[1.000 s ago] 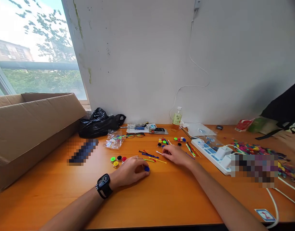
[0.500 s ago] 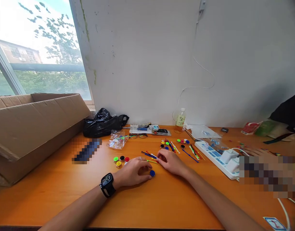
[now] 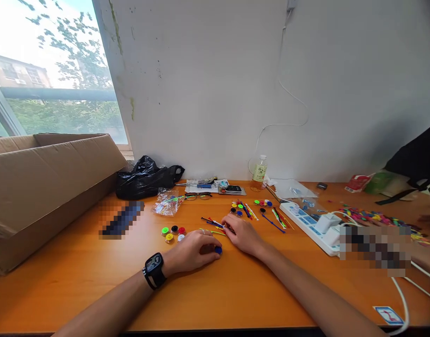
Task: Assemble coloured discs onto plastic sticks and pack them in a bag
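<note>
My left hand [image 3: 197,250], with a watch on its wrist, rests on the table with thumb and forefinger closed around a small round blue piece [image 3: 218,250]. Beside its knuckles sit similar round pieces: a green one [image 3: 165,230], a black one [image 3: 174,229], a red one [image 3: 181,230], a yellow one [image 3: 169,238] and a white one [image 3: 180,238]. My right hand [image 3: 240,232] lies with curled fingers at the ends of several thin coloured sticks [image 3: 212,224]. Whatever its fingertips pinch is hidden.
Behind the hands lie more round pieces [image 3: 263,203] and sticks [image 3: 278,218]. A white power strip [image 3: 309,227] stands right, near another person's arm and a colourful pile [image 3: 379,217]. A cardboard box [image 3: 53,182], black bag [image 3: 148,178] and bottle [image 3: 259,171] are also there.
My left thumb and forefinger have closed on the blue piece, which before lay at their tips. The view has shifted slightly right, and the other person's arm has uncovered the colourful pile.
</note>
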`<state>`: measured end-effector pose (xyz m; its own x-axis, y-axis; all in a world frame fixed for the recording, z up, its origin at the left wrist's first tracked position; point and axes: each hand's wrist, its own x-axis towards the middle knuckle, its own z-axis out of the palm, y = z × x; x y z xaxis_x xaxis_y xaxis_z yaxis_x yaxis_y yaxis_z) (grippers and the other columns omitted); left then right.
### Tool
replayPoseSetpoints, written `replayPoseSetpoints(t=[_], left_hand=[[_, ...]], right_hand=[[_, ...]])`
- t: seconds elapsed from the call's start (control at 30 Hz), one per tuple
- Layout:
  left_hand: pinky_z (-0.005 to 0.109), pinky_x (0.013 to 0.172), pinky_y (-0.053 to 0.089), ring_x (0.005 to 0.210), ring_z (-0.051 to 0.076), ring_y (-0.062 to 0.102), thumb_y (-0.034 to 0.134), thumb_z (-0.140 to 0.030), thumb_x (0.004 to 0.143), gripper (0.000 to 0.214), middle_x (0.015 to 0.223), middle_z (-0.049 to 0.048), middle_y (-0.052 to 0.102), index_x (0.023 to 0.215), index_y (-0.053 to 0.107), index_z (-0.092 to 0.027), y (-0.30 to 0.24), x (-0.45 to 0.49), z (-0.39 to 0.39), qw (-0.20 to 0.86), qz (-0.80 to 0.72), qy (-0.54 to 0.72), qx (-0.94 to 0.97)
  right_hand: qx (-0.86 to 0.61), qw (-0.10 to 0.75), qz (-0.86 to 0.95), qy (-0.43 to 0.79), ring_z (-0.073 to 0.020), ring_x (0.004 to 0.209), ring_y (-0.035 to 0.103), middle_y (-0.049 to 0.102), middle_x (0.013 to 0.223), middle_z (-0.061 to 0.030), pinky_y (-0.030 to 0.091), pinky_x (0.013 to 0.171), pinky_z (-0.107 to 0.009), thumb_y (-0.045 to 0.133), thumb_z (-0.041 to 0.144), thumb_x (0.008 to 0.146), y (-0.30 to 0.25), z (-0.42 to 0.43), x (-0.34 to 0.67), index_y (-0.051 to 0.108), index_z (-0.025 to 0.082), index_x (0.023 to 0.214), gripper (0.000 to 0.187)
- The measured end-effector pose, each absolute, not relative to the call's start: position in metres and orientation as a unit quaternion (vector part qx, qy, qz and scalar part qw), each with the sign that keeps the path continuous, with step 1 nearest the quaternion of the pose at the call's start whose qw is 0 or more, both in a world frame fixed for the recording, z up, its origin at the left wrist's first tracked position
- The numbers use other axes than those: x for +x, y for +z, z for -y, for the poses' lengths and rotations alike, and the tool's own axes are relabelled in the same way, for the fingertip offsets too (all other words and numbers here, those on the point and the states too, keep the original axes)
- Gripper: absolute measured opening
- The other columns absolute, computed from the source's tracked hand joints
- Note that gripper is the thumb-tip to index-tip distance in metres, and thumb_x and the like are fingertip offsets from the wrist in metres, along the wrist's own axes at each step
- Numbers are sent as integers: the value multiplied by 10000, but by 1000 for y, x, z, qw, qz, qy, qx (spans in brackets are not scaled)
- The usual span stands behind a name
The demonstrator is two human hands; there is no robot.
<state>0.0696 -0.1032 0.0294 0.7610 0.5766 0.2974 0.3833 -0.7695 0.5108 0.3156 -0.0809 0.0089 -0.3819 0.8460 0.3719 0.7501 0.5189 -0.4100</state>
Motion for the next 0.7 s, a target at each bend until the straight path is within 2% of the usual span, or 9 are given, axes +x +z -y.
replayPoseSetpoints(t=[0.13,0.47,0.7], left_hand=[[269,736,493,820,189,654,644,-304,955,157,911,40,740,1029,753,-218,29,67,102,219,-272,233,907],[261,736,488,821,181,658,652,-288,945,139,922,35,737,1014,753,-221,28,67,101,223,-272,239,905],[259,718,476,802,178,656,676,-273,930,126,890,27,741,1021,747,-222,26,66,99,226,-281,234,903]], right_hand=[[-497,270,820,89,-210,857,644,705,946,-55,451,760,-307,568,168,989,7,80,317,663,212,946,113],[-495,269,818,120,-218,898,663,725,994,-63,462,777,-311,607,203,985,3,76,320,668,211,990,61],[-501,261,818,111,-208,849,626,693,954,-70,453,764,-310,570,202,996,4,77,320,637,198,957,77]])
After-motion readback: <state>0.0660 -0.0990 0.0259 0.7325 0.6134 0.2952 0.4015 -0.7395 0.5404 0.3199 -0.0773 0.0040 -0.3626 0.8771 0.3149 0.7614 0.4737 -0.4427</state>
